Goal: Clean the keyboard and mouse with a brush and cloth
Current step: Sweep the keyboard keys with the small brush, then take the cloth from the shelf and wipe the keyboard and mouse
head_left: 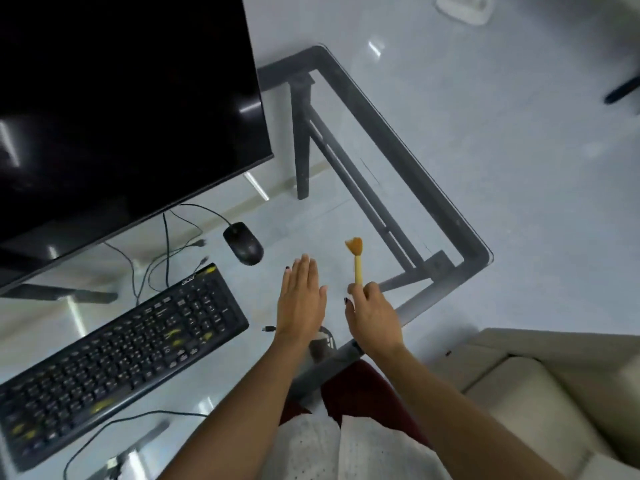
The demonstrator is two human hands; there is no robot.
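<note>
The right hand (372, 315) is gripping a small yellow brush (356, 259) by the lower end of its handle, fingers (370, 292) curled and pinching the handle, so the orange bristles are pointing up toward twelve o'clock. The left hand (302, 299) is lying flat just beside it at nine o'clock, palm down over the glass tabletop (408, 157), fingers (304, 271) stretched out and pressed together; whether the palm is touching the glass cannot be told. The two hands are staying apart, with a narrow strip of glass between them.

The black mouse (243, 243) is sitting on the tabletop at about eleven o'clock from the left hand, near but not touching, its cable running off toward the monitor (121, 109). The black keyboard (114, 355) is lying tilted at nine o'clock from the left hand, with yellow marks showing on several keys and its near right corner close to the left wrist. The dark monitor is standing behind it at about eleven o'clock. A pale sofa cushion (540, 393) is showing at four o'clock from the right hand, off the tabletop.
</note>
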